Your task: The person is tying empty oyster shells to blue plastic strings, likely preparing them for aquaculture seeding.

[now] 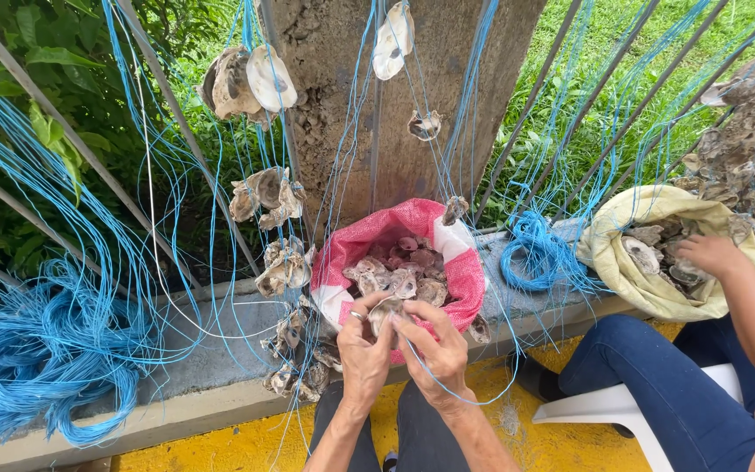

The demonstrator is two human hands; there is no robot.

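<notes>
My left hand (362, 350) and my right hand (430, 348) meet in front of me and both pinch one grey oyster shell (384, 312). A thin blue string (465, 395) runs from the shell and loops under my right wrist. Just beyond the hands stands a red-and-white woven sack (460, 267) with its mouth rolled open, full of oyster shells (404, 267). To the left of my hands, strung oyster shells (283, 267) hang on blue lines, down to a cluster (294, 378) by my left forearm.
A concrete post (369, 87) and slanted metal rails (72, 131) carry many blue lines and hanging shells (246, 80). A heap of blue string (37, 350) lies left on the ledge. At right, another person's hand (709, 255) reaches into a yellow sack (622, 253); a white chair (622, 406).
</notes>
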